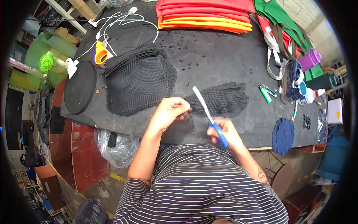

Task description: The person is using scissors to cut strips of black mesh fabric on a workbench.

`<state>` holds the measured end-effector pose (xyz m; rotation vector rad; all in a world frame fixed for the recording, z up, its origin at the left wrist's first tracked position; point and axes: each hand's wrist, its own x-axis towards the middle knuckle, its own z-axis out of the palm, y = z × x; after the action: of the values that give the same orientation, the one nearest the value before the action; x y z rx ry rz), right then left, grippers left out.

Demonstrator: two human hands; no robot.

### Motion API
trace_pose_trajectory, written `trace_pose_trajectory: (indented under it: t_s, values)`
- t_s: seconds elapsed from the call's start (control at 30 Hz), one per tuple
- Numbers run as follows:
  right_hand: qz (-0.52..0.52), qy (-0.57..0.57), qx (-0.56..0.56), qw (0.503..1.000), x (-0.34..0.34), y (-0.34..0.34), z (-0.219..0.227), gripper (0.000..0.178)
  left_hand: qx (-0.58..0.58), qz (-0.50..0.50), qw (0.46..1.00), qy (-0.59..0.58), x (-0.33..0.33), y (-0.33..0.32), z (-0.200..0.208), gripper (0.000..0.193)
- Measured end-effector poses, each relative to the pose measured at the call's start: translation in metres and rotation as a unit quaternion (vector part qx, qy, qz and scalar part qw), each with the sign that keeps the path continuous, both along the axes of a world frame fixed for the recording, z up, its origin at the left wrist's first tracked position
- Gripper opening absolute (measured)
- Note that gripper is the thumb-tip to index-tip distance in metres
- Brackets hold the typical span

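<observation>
My left hand (169,114) is closed in a pinch on the edge of a black mesh piece (179,130), which hangs down over the table's front edge. In my right hand (228,135) is a pair of scissors (201,100) with blue handles, its blades pointing up and away to the left. Just beyond the hands lies a fanned pile of black mesh pieces (223,100), partly behind the scissors. To the left, a larger stack of black mesh panels (138,84) rests on the table.
Red and orange folded fabric (205,16) is piled at the back of the black table (223,63). A green lighter (265,94), a navy cloth (283,136) and a bottle (309,98) lie rightward. Leftward are a round black disc (79,87), a tape dispenser (100,55) and a green fan (46,62).
</observation>
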<state>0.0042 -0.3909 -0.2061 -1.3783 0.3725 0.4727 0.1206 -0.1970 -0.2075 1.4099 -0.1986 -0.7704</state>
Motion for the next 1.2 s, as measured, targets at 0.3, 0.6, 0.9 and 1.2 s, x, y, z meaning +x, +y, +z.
trace_pose_trajectory:
  t_s: [0.3, 0.6, 0.9, 1.2]
  values:
    - [-0.195, -0.251, -0.036, 0.947, 0.044, -0.003, 0.045, 0.024, -0.083, -0.040, 0.995, -0.030, -0.019, -0.035, 0.017, 0.019]
    - [-0.324, -0.378, 0.000, 0.867, 0.050, -0.100, 0.067, 0.021, -0.038, -0.165, 0.980, 0.101, -0.018, 0.019, 0.014, 0.012]
    - [-0.265, -0.199, -0.295, 0.896, 0.038, -0.092, 0.000, 0.029, 0.077, -0.001, 0.996, -0.047, -0.005, 0.016, -0.002, 0.015]
    - [0.093, 0.006, 0.085, 0.992, -0.020, -0.028, -0.008, 0.036, 0.058, 0.025, 0.996, -0.058, -0.001, 0.008, -0.006, 0.019]
